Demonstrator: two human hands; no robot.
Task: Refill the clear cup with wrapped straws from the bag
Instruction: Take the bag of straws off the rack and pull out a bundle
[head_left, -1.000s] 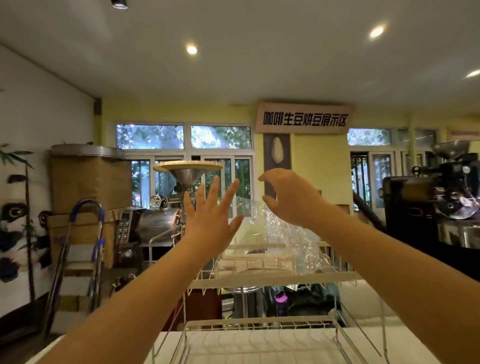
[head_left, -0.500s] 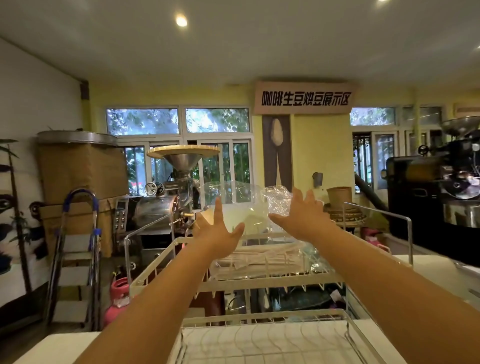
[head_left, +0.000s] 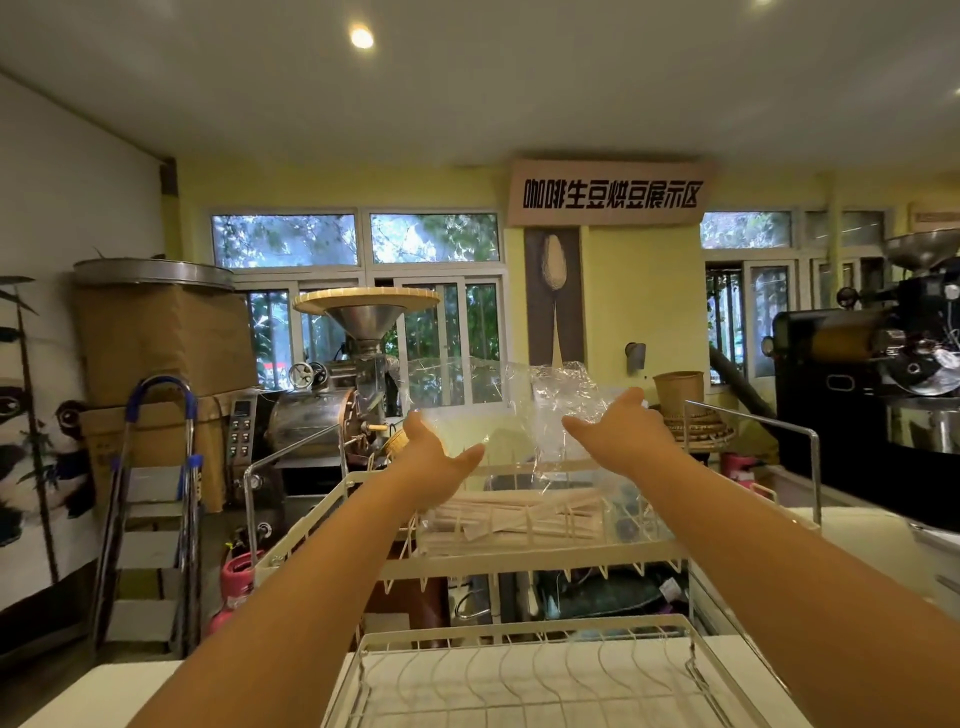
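Crinkled clear plastic bag of paper-wrapped straws lies on cream wire rack, top tier. Left hand and right hand spread, flanking bag's upright mouth; contact unclear.

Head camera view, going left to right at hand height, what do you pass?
Step ladder → small coffee roaster → left hand → clear plastic bag → right hand → large black roaster.
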